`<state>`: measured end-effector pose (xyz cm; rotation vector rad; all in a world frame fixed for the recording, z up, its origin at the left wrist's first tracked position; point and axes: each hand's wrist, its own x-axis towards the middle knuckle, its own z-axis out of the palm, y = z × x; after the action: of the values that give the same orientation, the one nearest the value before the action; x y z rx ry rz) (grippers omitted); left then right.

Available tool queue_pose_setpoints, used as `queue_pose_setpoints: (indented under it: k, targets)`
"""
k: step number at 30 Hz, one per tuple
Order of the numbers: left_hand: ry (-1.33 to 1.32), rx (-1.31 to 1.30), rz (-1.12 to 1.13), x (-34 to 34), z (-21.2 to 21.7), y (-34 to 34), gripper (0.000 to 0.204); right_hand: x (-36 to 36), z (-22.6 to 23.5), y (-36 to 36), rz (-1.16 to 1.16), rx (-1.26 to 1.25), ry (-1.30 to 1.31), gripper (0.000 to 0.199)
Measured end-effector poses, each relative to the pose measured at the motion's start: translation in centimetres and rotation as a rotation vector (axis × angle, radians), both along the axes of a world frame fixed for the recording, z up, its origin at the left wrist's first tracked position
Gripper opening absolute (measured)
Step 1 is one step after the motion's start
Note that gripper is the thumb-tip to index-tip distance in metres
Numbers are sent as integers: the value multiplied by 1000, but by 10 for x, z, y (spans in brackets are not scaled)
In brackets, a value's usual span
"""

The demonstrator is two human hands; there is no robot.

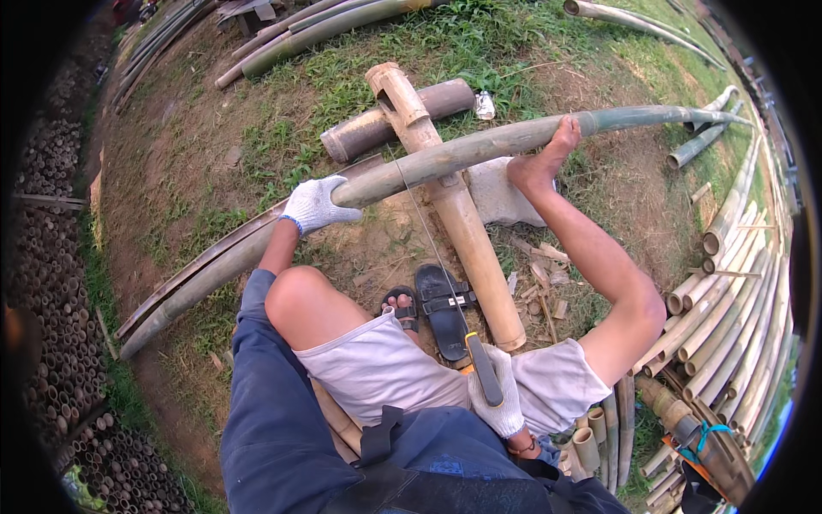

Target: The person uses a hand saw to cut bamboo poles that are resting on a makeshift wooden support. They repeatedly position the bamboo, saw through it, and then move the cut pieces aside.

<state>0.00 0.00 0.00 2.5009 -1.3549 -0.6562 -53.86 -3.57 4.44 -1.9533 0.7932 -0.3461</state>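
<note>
A long green bamboo pole point(479, 151) stretches across in front of me, resting over a pale bamboo post point(473, 248). My left hand point(321, 206), in a white knit glove, is closed around the pole left of the post. My right hand point(501, 407), gloved too, grips the grey and yellow handle of a handsaw point(486, 373) close to my lap. The saw's thin blade runs away from me and meets the pole between my left hand and the post. My bare right foot point(539, 167) presses on the pole farther right.
A short brown bamboo piece point(449, 98) lies crosswise under the post's far end. Beside the post are a stone block point(505, 197) and a black sandal point(443, 313). Many bamboo poles point(728, 317) lie stacked at right; cut tubes point(51, 283) fill the far left.
</note>
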Motion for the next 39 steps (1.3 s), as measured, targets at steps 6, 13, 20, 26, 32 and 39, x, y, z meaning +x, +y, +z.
queue_pose_setpoints:
  k: [6, 13, 20, 26, 32, 39]
  targets:
    - [-14, -23, -9, 2, -9, 2, 93, 134, -67, -58, -38, -26, -225, 54]
    - [-169, 358, -263, 10, 27, -32, 100, 200, -95, -80, -47, -99, -308, 57]
    - [-29, 100, -182, -24, 8, -111, 102, 209, -70, -79, -43, -40, -246, 59]
    - [17, 157, -167, -21, -4, -117, 94, 212, -46, -78, -40, -39, -188, 57]
    - [-52, 80, -93, -33, -4, -111, 82, 206, -52, -71, -42, -112, -277, 59]
    - [-148, -60, -81, -60, 13, -95, 62, 190, -38, -62, -49, -38, -286, 58]
